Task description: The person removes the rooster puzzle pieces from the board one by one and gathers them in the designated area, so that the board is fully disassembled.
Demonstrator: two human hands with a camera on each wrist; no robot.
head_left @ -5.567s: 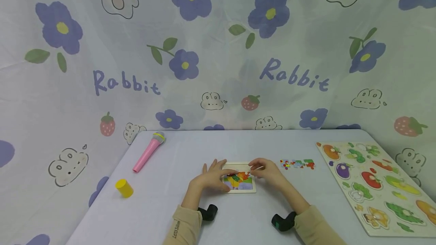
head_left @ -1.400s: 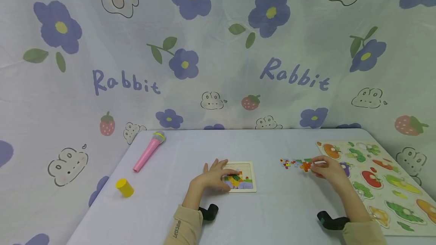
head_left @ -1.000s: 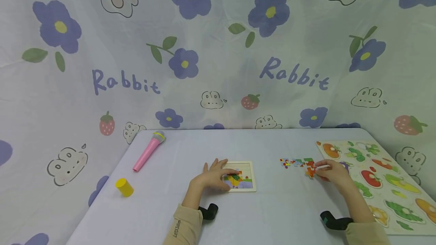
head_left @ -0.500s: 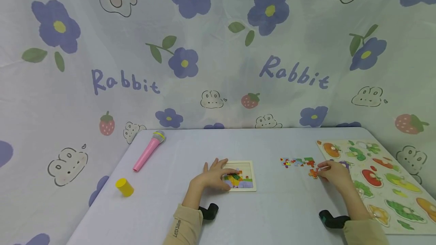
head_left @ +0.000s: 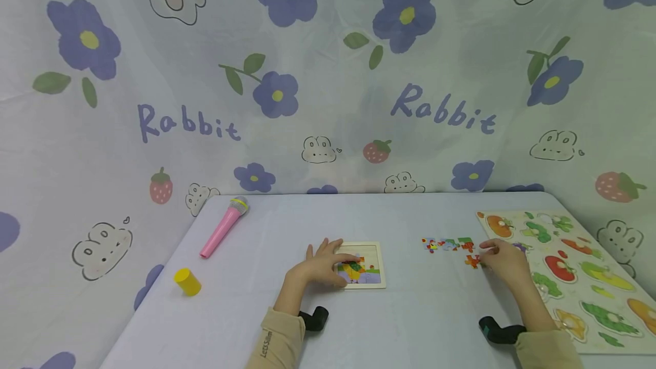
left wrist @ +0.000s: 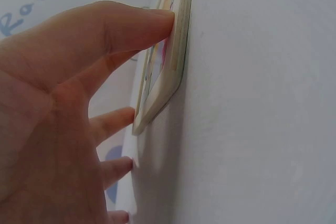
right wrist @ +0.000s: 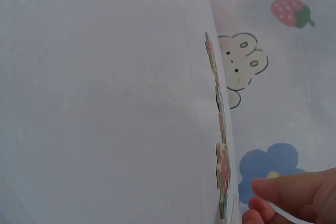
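Note:
My left hand (head_left: pixel 319 266) rests over the left side of a small wooden-framed jigsaw puzzle (head_left: pixel 376 285), its lower part filled with a bird picture. In the left wrist view, the thumb (left wrist: pixel 152 27) presses on the frame's edge and the other fingers are spread beyond it. An orange puzzle piece (head_left: pixel 471 261) lies on the table to the right, just in front of a row of loose puzzle pieces (head_left: pixel 449 245). My right hand (head_left: pixel 504 259) is right beside it, fingers loosely bent. In the right wrist view, the thumb (right wrist: pixel 289 190) stands apart from the pieces, nothing showing in its grasp.
A large vegetable puzzle board (head_left: pixel 569 278) lies at the right, partly under the right forearm. At the left are a pink toy microphone (head_left: pixel 224 228) and a yellow cylinder (head_left: pixel 187 282). A patterned curtain (head_left: pixel 328 73) hangs behind the white table (head_left: pixel 287 221).
My right hand has left the framed puzzle for the loose pieces. It held the orange piece, turned it and laid it before the row, then drew slightly off. The left hand stays put.

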